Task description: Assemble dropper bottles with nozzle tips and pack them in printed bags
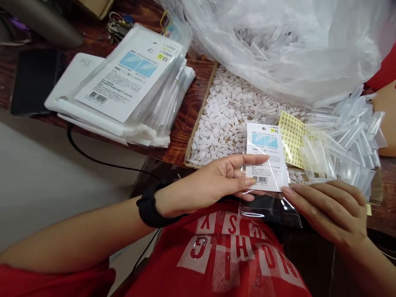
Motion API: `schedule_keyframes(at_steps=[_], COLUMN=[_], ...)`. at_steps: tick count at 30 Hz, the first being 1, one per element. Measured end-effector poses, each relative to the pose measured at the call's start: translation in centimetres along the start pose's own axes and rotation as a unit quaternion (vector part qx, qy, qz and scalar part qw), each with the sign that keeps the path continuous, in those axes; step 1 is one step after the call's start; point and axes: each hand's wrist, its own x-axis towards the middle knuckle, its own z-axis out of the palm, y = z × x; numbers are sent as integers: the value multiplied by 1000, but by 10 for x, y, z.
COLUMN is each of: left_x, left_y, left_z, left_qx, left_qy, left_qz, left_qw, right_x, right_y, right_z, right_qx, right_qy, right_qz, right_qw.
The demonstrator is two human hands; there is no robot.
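A clear plastic packet with a printed white card (268,165) inside is held in front of my chest. The card bears two blue pictures, small print and a barcode. My left hand (229,177) grips the packet from its left side, thumb and index finger across the front and other fingers behind. At the packet's lower right edge, the thumb and fingers of my right hand (331,206) pinch the clear film near the card's corner. Below the card the bag's transparent end (269,210) hangs free.
A shallow cardboard tray (193,159) holds many small white plastic pieces (222,111). On it lie a yellow sticker sheet (291,138) and translucent tubes (349,136). Behind is a large plastic bag (278,70) of tubes. Stacked packets (123,82), a black phone (35,82) and keys (119,27) lie left.
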Motion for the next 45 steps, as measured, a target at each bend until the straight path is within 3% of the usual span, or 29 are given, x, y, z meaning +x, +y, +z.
schedule_keyframes(at_steps=[3, 8, 15, 18, 21, 23, 27, 30, 37, 45], left_x=[-4, -5, -4, -6, -8, -8, -6, -5, -7, -10], left_y=[-10, -27, -29, -26, -23, -22, -19, -20, -20, -20], left_z=[-1, -3, -11, -13, -13, -13, -11, -12, -21, -26], left_qx=[-16, -43, -55, -33, -19, -16, -25, -24, 17, -18], left_qy=[17, 54, 7, 11, 3, -1, -1, -17, -61, -87], left_qz=[-19, -30, -40, -41, -52, -64, -67, -66, -56, -52], left_qw=[1000, 997, 998, 999, 998, 998, 997, 997, 996, 995], right_x=[-8, -18, -24, -16, -6, -3, 3, 17, 65, 78], right_y=[-9, -21, -24, -25, -26, -28, -40, -52, -52, -41], right_z=[1, 10, 3, 3, 5, 4, -3, -7, 8, 15], right_qx=[62, 186, 67, 113, 185, 172, 101, 138, 227, 235], right_qy=[-13, -32, -59, -51, -82, -97, -78, -92, -130, -186], right_qz=[30, 161, 85, 111, 159, 168, 118, 92, 156, 216], right_qw=[998, 969, 992, 986, 966, 966, 985, 982, 953, 929])
